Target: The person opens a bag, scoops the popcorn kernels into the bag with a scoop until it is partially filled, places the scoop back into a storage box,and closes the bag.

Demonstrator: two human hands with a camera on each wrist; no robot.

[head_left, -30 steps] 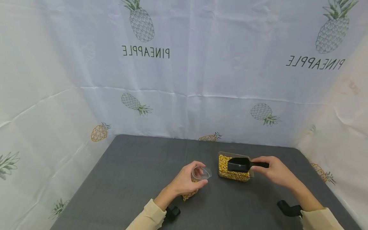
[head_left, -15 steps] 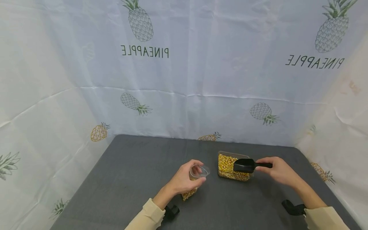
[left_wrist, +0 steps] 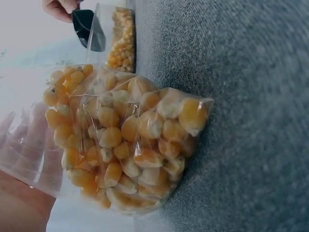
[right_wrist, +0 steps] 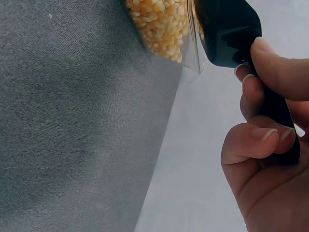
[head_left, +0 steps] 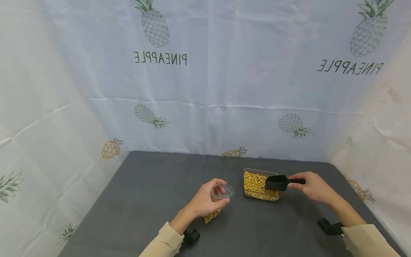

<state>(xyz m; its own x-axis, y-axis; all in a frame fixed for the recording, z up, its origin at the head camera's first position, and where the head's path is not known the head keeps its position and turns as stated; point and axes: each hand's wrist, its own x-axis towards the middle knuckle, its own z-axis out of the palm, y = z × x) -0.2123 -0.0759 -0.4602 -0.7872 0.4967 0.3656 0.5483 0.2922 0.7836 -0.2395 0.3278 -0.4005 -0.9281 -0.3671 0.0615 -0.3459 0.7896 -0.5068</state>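
Note:
My left hand [head_left: 203,200] holds a clear plastic bag [left_wrist: 140,135] by its top, fingers and thumb spread around the open mouth. Yellow corn kernels [left_wrist: 111,137] fill its lower part, and its bottom is close to the grey table. My right hand [head_left: 312,186] grips the handle of a black scoop [head_left: 277,182] between thumb and fingers. The scoop's bowl overlaps the right part of a clear rectangular container [head_left: 260,172] in the head view. Corn kernels [head_left: 255,182] lie in that container. In the right wrist view the bowl [right_wrist: 231,29] is close beside the container's rim.
A grey table [head_left: 154,185] stretches under both hands. Behind and beside it hangs a white cloth [head_left: 208,71] printed with pineapples. Black straps with camera mounts [head_left: 191,236] are around the wrists.
The right hand has shifted slightly to the right with the scoop, uncovering more of the kernels in the container. The left hand and bag have barely moved.

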